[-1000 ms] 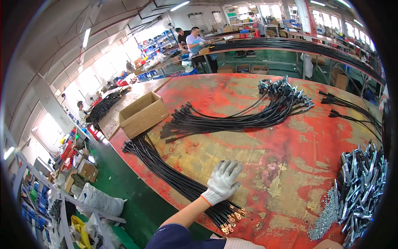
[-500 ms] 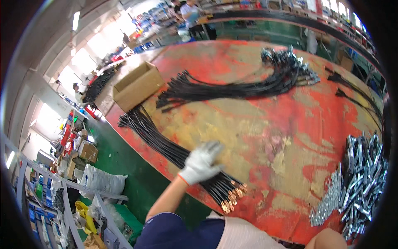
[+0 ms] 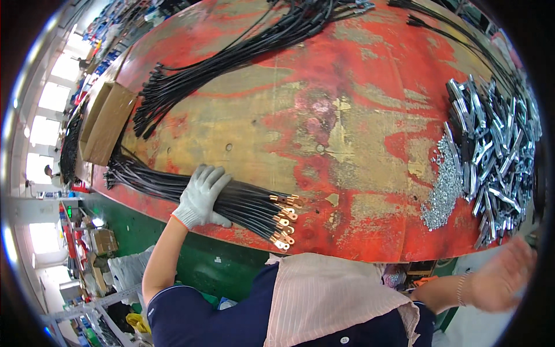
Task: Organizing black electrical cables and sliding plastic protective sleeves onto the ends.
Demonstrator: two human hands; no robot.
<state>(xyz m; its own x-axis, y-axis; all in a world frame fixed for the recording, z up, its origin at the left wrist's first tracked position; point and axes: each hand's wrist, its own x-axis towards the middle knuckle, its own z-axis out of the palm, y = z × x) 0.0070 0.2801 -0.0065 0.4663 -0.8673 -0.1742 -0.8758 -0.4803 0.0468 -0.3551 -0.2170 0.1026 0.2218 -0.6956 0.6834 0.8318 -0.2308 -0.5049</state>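
Observation:
My left hand (image 3: 202,196), in a white knit glove, lies over a bundle of black cables (image 3: 156,180) near the table's front edge. Its fingers wrap over the far side and the thumb is at the near side. Copper ring lugs (image 3: 283,222) tip the cables' right ends. My right hand (image 3: 503,277), bare and smeared by motion, is raised off the table at the far right, below a heap of silvery metal parts (image 3: 503,156). Whether it holds anything is not visible.
A second bundle of black cables (image 3: 231,61) lies across the back. An open cardboard box (image 3: 107,124) stands at the left over the near bundle's end. Small silvery pieces (image 3: 444,188) lie beside the metal heap. More thin cables (image 3: 451,29) are at the far right.
The view has tilted down and turned toward the right. My right hand has come into view at the right edge. My left hand stays on the cable bundle.

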